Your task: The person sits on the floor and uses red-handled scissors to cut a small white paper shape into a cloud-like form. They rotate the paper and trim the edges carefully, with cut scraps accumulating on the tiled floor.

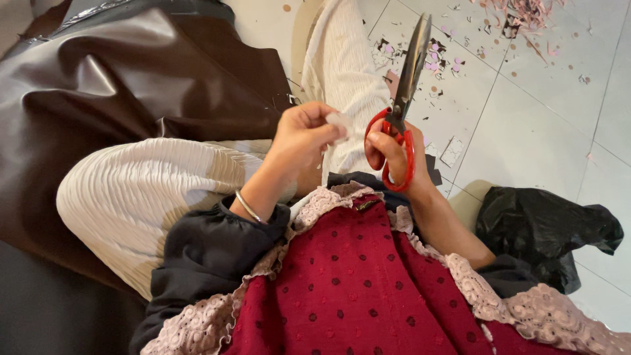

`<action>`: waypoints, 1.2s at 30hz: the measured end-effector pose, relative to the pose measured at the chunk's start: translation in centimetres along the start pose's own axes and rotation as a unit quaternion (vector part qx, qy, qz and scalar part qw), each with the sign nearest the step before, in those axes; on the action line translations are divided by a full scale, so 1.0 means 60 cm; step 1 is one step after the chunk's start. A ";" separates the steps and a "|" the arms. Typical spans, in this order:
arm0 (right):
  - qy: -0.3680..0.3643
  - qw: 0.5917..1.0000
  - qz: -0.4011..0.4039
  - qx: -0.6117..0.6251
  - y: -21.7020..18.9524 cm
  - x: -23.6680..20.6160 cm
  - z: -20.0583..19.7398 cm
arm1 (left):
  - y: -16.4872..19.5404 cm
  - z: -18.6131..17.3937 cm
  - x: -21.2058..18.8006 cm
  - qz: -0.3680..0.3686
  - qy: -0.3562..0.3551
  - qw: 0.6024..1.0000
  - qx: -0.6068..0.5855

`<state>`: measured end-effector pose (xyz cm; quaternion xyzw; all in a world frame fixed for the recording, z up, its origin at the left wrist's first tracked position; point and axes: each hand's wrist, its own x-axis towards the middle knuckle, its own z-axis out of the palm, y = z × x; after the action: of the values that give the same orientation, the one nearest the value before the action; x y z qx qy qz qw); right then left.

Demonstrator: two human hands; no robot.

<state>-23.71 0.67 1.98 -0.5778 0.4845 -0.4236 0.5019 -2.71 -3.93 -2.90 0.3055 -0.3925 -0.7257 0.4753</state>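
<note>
My right hand (389,155) grips red-handled scissors (405,79) with fingers through the loops; the dark blades are together and point up and away. My left hand (303,135) pinches a small pale scrap (339,123) between thumb and fingertips, just left of the scissor handles. A thin bangle sits on the left wrist. Both hands hover above my lap, over cream ribbed trousers (141,190) and a dark red dotted garment with lace trim (355,276).
A large sheet of dark brown leather-like material (131,72) lies at left. A black plastic bag (545,230) sits on the tiled floor at right. Pink and dark offcuts (447,52) litter the tiles ahead.
</note>
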 end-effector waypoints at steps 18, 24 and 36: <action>-0.145 0.989 0.011 -0.042 0.039 -0.020 0.027 | 0.029 0.010 -0.011 0.053 0.041 0.983 -0.168; -0.154 0.988 0.019 -0.024 0.035 -0.019 0.037 | 0.026 0.011 -0.011 0.057 0.037 0.983 -0.169; -0.156 0.987 0.021 -0.033 0.037 -0.015 0.032 | 0.032 0.016 -0.017 0.059 0.033 0.987 -0.144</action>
<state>-22.29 1.83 -0.50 -0.6431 0.4260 -0.3013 0.5605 -2.28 -3.17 -0.69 0.2340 -0.2855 -0.7345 0.5694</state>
